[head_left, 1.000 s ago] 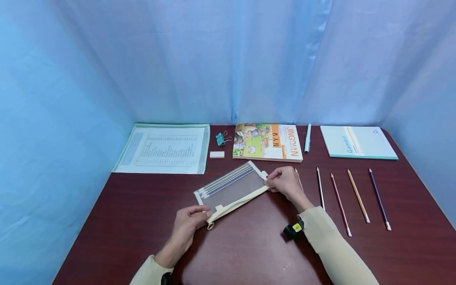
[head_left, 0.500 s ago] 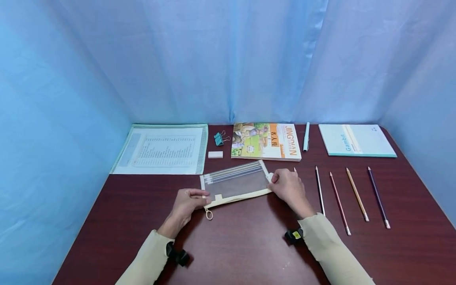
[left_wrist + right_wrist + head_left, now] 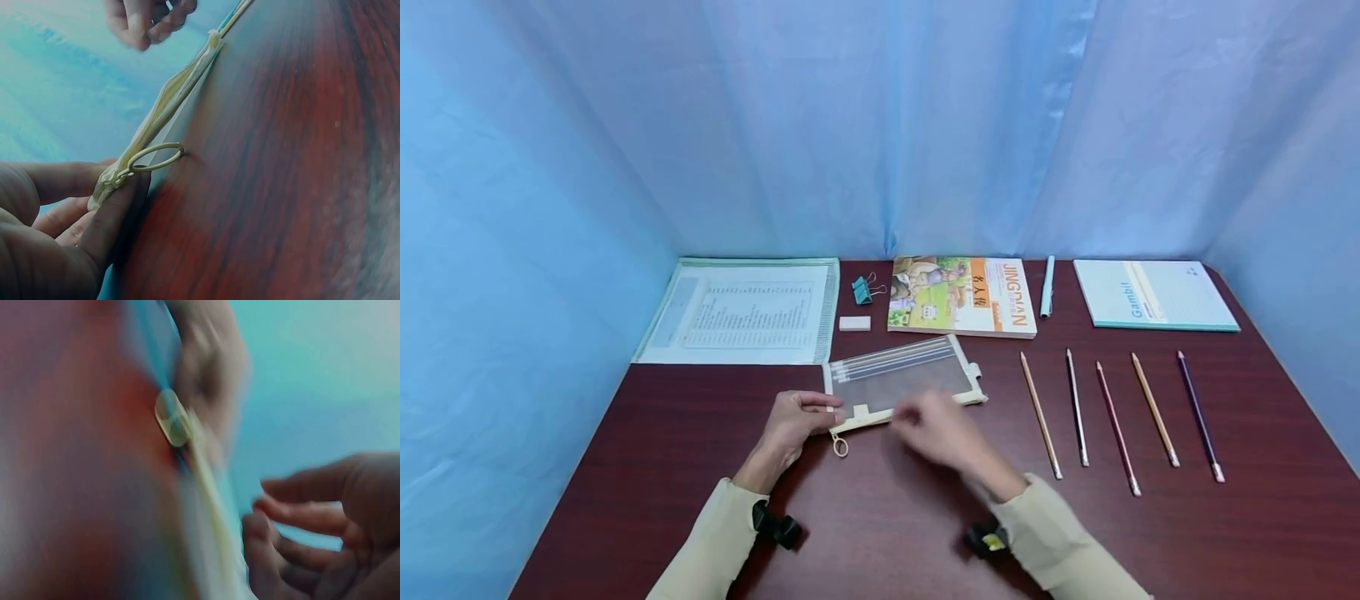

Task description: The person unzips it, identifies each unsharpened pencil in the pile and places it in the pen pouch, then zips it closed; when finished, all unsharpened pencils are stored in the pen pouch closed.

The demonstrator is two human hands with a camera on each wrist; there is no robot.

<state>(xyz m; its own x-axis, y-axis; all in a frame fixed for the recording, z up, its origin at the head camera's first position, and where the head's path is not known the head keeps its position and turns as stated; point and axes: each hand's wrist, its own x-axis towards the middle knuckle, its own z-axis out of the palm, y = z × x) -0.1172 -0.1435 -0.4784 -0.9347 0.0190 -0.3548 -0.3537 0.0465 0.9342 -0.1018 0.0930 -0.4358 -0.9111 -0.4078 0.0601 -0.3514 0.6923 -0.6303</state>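
Note:
A see-through pencil pouch (image 3: 895, 385) with a cream zipper edge lies slanted at mid-table, white-ended sticks showing through its far side. My left hand (image 3: 795, 425) pinches its near left corner between thumb and fingers. Beside that grip, the zipper's ring pull (image 3: 156, 156) sticks out over the table. My right hand (image 3: 936, 425), blurred, hovers by the middle of the zipper edge. Its fingers (image 3: 312, 515) are loosely bent with nothing between them. In the left wrist view the zipper edge (image 3: 169, 100) bulges slightly apart along its middle.
Several pencils (image 3: 1117, 427) lie in a row at the right. Along the back are a document sleeve (image 3: 745, 312), a binder clip (image 3: 862, 290), an eraser (image 3: 854, 323), a book (image 3: 962, 296), a pen (image 3: 1047, 287) and a notebook (image 3: 1153, 296). Curtains (image 3: 880, 125) enclose the table.
The pouch has turned flatter, its left end moving away from me. My right hand has let go of its right corner and moved left along the zipper edge. My left hand keeps its pinch.

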